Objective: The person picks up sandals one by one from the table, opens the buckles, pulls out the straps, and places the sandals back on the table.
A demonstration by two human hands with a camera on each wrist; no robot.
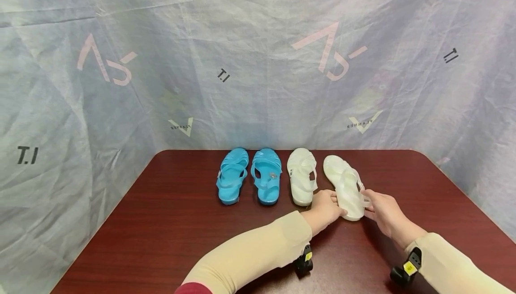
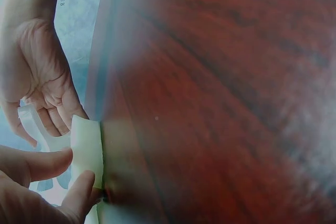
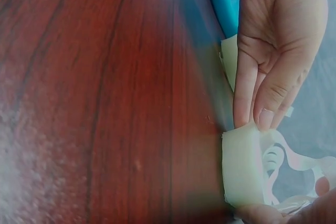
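Note:
A translucent white sandal [image 1: 347, 191] lies tilted on the table, its toe toward the far left and its heel nearest me. My left hand [image 1: 324, 208] pinches the left side of its heel, thumb over the edge. On the opposite side my right hand [image 1: 384, 213] holds the heel by the strap and rim. The left wrist view shows the pale heel [image 2: 85, 145] between both hands; in the right wrist view the heel block [image 3: 241, 166] appears close to the tabletop. Fingers partly hide the strap.
Just left stands the matching white sandal [image 1: 300, 193], close to my left hand. Farther left are two blue sandals, one [image 1: 230, 191] angled and one [image 1: 268, 193] nearly straight. All sit on a dark red wooden table [image 1: 161, 231] before a grey printed cloth [image 1: 258, 61].

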